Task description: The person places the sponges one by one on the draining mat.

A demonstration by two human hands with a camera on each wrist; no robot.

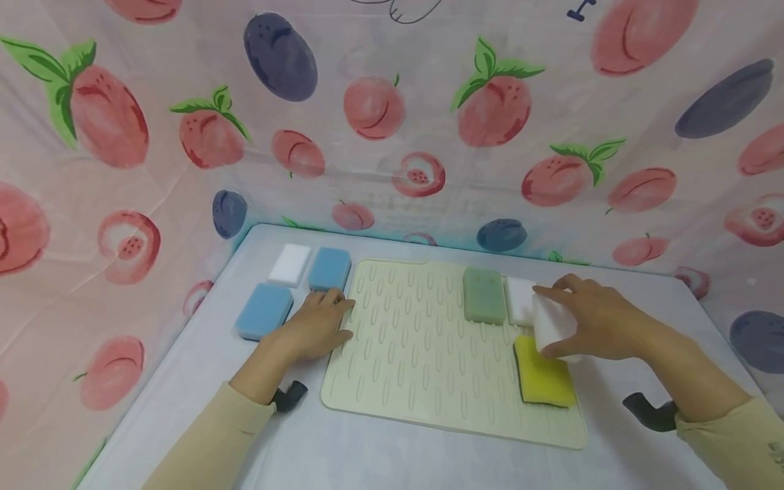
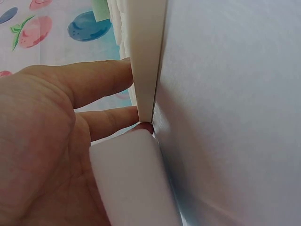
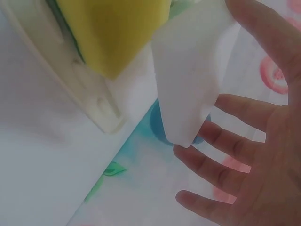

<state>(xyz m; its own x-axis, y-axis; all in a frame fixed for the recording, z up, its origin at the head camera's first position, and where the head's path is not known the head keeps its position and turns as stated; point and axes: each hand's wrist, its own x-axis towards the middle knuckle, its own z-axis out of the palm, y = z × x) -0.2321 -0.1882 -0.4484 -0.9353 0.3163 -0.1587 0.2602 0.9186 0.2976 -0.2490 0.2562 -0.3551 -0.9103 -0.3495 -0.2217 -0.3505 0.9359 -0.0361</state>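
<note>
A cream ribbed mat [image 1: 416, 340] lies on the white table [image 1: 343, 456]. The right hand [image 1: 591, 320] grips a white sponge block [image 1: 551, 325] above the mat's right edge — just over a yellow sponge [image 1: 544, 382], near a green sponge [image 1: 483, 295] and another white one [image 1: 519, 299]. The left hand [image 1: 315, 327] rests flat at the mat's left edge, beside two blue sponges [image 1: 265, 311] and a white sponge [image 1: 290, 265].
</note>
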